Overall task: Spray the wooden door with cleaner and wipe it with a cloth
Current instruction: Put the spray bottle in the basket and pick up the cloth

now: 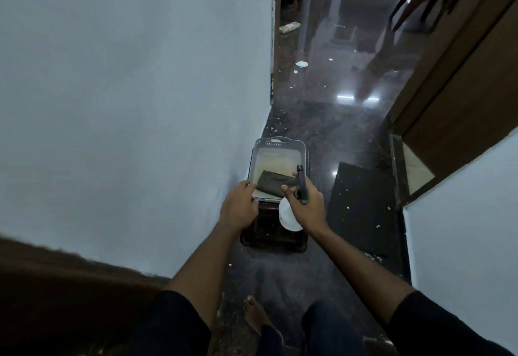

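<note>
A grey plastic tray (277, 144) rests on a dark low stool (273, 239) against the left wall. Inside it lies a folded dark green cloth (273, 183). My left hand (239, 207) grips the tray's near left rim. My right hand (307, 205) is closed around a spray bottle (288, 217) with a white body and a black trigger head, held over the tray's near right corner, nozzle pointing away from me. The wooden door (476, 89) stands at the right, in a brown frame.
White walls close in on both sides of a narrow passage. A black mat (361, 210) lies on the glossy dark floor in front of the door. Scraps of paper litter the floor ahead. Chair legs (414, 5) show at the far right. My bare foot (256, 316) is below.
</note>
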